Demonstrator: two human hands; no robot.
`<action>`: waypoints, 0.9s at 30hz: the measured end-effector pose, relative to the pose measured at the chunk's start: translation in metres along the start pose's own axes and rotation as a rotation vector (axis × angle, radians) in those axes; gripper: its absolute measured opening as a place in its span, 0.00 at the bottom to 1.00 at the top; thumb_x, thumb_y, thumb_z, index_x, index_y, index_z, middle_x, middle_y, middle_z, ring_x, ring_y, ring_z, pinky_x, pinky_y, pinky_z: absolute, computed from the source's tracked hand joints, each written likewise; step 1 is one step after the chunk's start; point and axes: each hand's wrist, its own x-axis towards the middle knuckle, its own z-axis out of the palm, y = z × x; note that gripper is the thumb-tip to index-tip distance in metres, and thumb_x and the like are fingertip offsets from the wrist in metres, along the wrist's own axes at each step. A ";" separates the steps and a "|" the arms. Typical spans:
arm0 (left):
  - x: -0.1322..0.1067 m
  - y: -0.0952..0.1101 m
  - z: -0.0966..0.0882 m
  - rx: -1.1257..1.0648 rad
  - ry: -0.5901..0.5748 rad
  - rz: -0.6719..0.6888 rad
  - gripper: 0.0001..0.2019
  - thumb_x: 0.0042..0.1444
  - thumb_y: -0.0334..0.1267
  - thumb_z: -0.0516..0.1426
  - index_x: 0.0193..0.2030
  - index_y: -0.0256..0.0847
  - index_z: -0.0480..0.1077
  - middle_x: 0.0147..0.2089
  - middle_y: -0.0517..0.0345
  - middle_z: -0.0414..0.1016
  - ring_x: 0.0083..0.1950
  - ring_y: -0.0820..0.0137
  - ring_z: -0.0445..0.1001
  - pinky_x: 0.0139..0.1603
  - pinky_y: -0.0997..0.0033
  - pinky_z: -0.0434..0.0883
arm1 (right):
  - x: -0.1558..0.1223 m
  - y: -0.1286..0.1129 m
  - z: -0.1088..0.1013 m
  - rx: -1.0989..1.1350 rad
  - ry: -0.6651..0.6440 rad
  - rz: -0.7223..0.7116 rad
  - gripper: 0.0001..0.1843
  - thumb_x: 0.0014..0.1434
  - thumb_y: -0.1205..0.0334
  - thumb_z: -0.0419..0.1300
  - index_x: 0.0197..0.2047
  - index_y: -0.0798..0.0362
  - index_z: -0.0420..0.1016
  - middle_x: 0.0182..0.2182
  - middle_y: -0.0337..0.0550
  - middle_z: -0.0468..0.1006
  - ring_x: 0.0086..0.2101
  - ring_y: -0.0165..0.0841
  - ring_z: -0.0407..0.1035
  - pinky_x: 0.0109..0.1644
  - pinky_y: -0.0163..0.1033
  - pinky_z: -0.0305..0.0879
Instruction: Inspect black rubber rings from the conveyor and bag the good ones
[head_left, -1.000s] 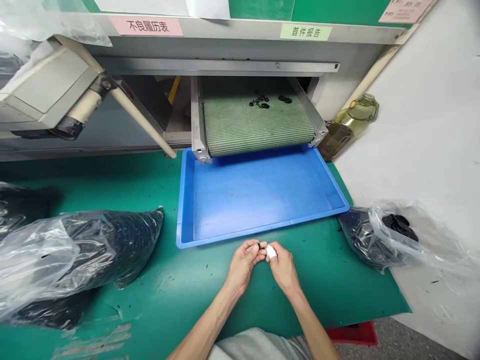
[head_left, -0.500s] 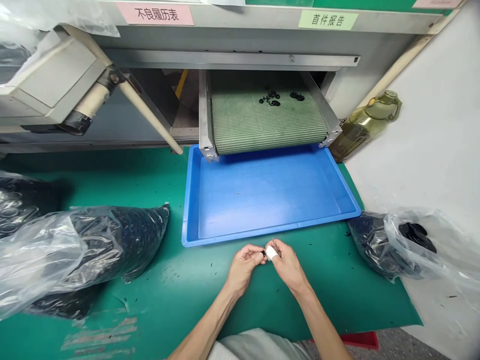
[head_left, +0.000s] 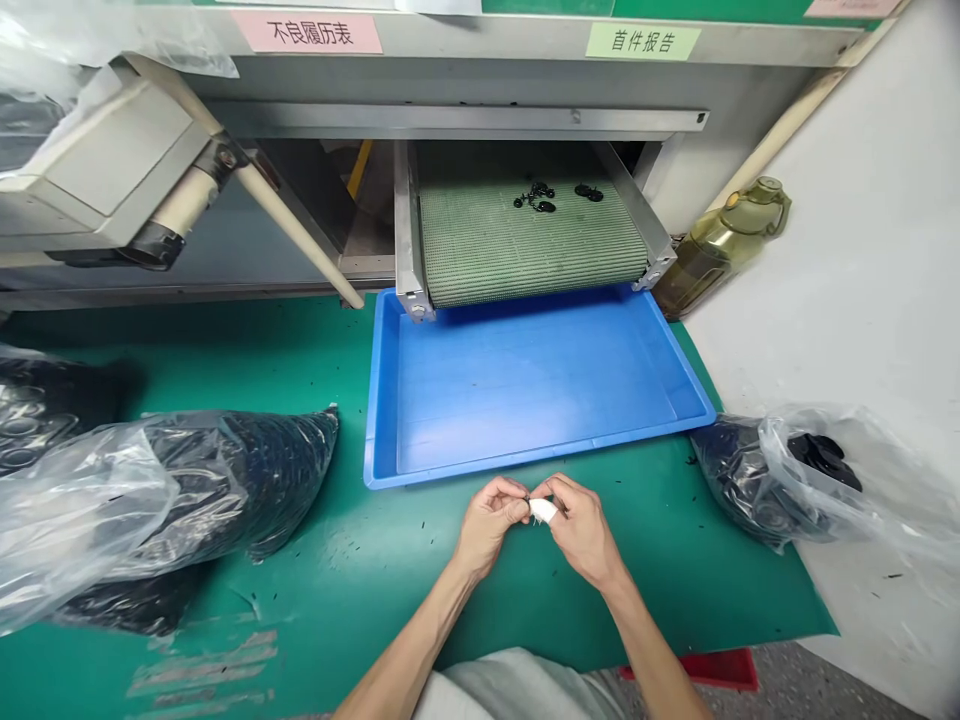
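- Left hand point(head_left: 491, 520): fingers curled in, pinching a small black part point(head_left: 526, 497) from one side; shape too small to make out.
- Right hand point(head_left: 581, 522): fingers curled in, closed on the same part from the other side; white finger wrap point(head_left: 543, 511) on one finger, touching the part's edge.
- Both hands held together above green mat point(head_left: 360, 590), just in front of blue tray point(head_left: 525, 453); not touching the tray.
- Conveyor belt point(head_left: 525, 245) ends above the tray, with black pieces point(head_left: 536, 197) lying on it.
- Plastic bags of black parts: one left point(head_left: 225, 480), one right point(head_left: 750, 470).
- Olive bottle point(head_left: 720, 250) stands beyond the tray's far right corner.
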 end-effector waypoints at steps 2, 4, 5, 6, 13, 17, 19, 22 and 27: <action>0.000 0.001 -0.001 0.029 -0.041 0.027 0.11 0.40 0.35 0.68 0.28 0.36 0.71 0.31 0.61 0.71 0.26 0.76 0.69 0.29 0.75 0.66 | -0.002 -0.002 -0.001 -0.022 -0.020 -0.038 0.10 0.55 0.74 0.49 0.30 0.53 0.67 0.30 0.36 0.69 0.31 0.28 0.63 0.36 0.32 0.57; -0.001 0.004 -0.001 0.071 -0.078 0.039 0.11 0.41 0.36 0.67 0.28 0.36 0.70 0.30 0.61 0.71 0.26 0.75 0.70 0.29 0.73 0.67 | -0.005 -0.004 -0.003 -0.025 -0.073 -0.069 0.10 0.55 0.75 0.47 0.32 0.52 0.65 0.30 0.36 0.68 0.31 0.27 0.63 0.36 0.32 0.57; -0.002 0.006 -0.001 0.099 -0.091 0.029 0.10 0.43 0.36 0.66 0.28 0.36 0.70 0.29 0.61 0.71 0.25 0.75 0.70 0.29 0.73 0.67 | -0.006 -0.005 -0.006 -0.021 -0.112 -0.081 0.10 0.55 0.75 0.47 0.32 0.52 0.64 0.30 0.36 0.68 0.31 0.27 0.63 0.36 0.32 0.57; -0.004 0.009 0.000 0.126 -0.101 0.010 0.10 0.44 0.36 0.66 0.29 0.36 0.69 0.28 0.61 0.71 0.25 0.75 0.70 0.29 0.73 0.67 | -0.007 -0.007 -0.009 -0.024 -0.143 -0.090 0.11 0.56 0.75 0.46 0.32 0.52 0.64 0.30 0.36 0.68 0.30 0.28 0.63 0.35 0.32 0.57; -0.018 0.042 0.022 0.069 -0.146 0.015 0.06 0.52 0.36 0.60 0.33 0.39 0.67 0.35 0.58 0.67 0.28 0.73 0.70 0.28 0.71 0.67 | 0.021 -0.019 -0.052 -0.467 0.099 -0.067 0.10 0.60 0.69 0.44 0.35 0.51 0.65 0.31 0.41 0.71 0.29 0.32 0.66 0.33 0.35 0.60; -0.001 0.084 0.042 -0.166 -0.100 0.027 0.03 0.51 0.31 0.59 0.32 0.38 0.68 0.35 0.58 0.65 0.32 0.74 0.68 0.30 0.74 0.65 | 0.056 -0.029 -0.073 -0.597 0.113 -0.072 0.13 0.61 0.66 0.44 0.47 0.52 0.64 0.36 0.45 0.75 0.32 0.36 0.71 0.32 0.37 0.64; 0.018 0.113 0.055 -0.269 -0.075 0.029 0.02 0.50 0.31 0.59 0.30 0.38 0.68 0.36 0.57 0.65 0.35 0.74 0.67 0.31 0.76 0.65 | 0.070 -0.032 -0.078 -0.533 0.072 -0.095 0.18 0.60 0.69 0.43 0.51 0.51 0.62 0.42 0.46 0.74 0.38 0.34 0.72 0.37 0.37 0.67; 0.061 0.160 0.078 -0.201 -0.053 0.103 0.04 0.52 0.36 0.58 0.31 0.37 0.69 0.33 0.58 0.64 0.32 0.76 0.64 0.26 0.79 0.61 | 0.087 -0.026 -0.078 -0.519 0.010 -0.114 0.27 0.55 0.76 0.42 0.57 0.52 0.62 0.49 0.48 0.72 0.47 0.33 0.69 0.47 0.38 0.67; 0.165 0.232 0.120 0.499 0.029 0.458 0.11 0.54 0.40 0.53 0.40 0.37 0.71 0.31 0.56 0.67 0.28 0.75 0.63 0.24 0.77 0.58 | 0.103 0.001 -0.062 -0.598 -0.089 0.033 0.34 0.52 0.79 0.41 0.61 0.53 0.62 0.56 0.48 0.68 0.54 0.34 0.64 0.55 0.37 0.62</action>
